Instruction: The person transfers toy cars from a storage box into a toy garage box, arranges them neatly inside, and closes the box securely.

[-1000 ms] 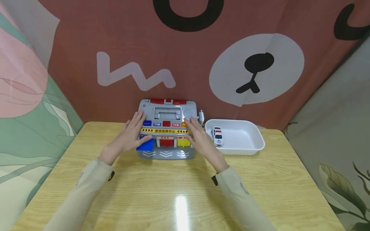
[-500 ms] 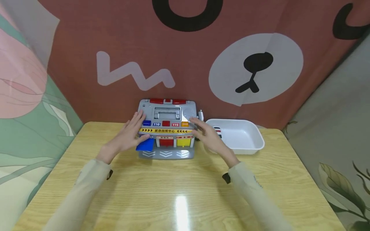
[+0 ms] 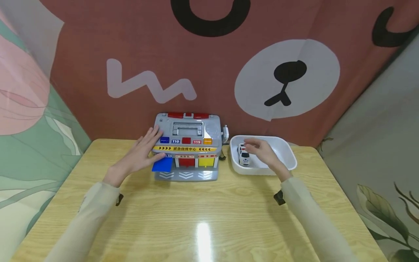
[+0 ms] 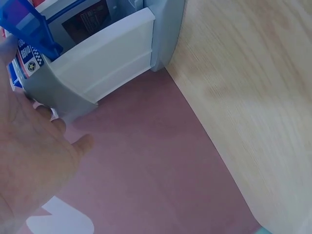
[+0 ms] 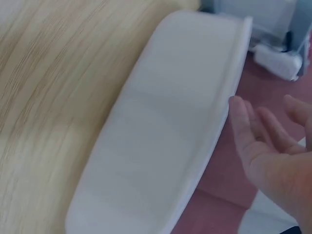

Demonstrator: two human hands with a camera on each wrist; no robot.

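A grey toy emergency station (image 3: 186,143) stands at the back of the table, its blue door (image 3: 162,164) swung out at the left bay, the red and yellow doors closed. My left hand (image 3: 139,156) rests on the station's left side with fingers straight; in the left wrist view that hand (image 4: 36,156) lies along the grey side wall. My right hand (image 3: 264,154) hovers over the white tray (image 3: 288,160), fingers slightly bent, beside a white toy police car (image 3: 243,155). From the right wrist, the tray's outer wall (image 5: 156,117) hides the car, and the fingers (image 5: 248,131) hold nothing visible.
A grey crank (image 3: 225,134) sticks out on the station's right side, near the tray. A dark cord (image 3: 222,156) lies between station and tray. Behind the table hangs a brown cloth (image 3: 209,72) with a bear print.
My right hand has left the station's right side and moved right, over the tray next to the toy car. The left hand stays on the station.
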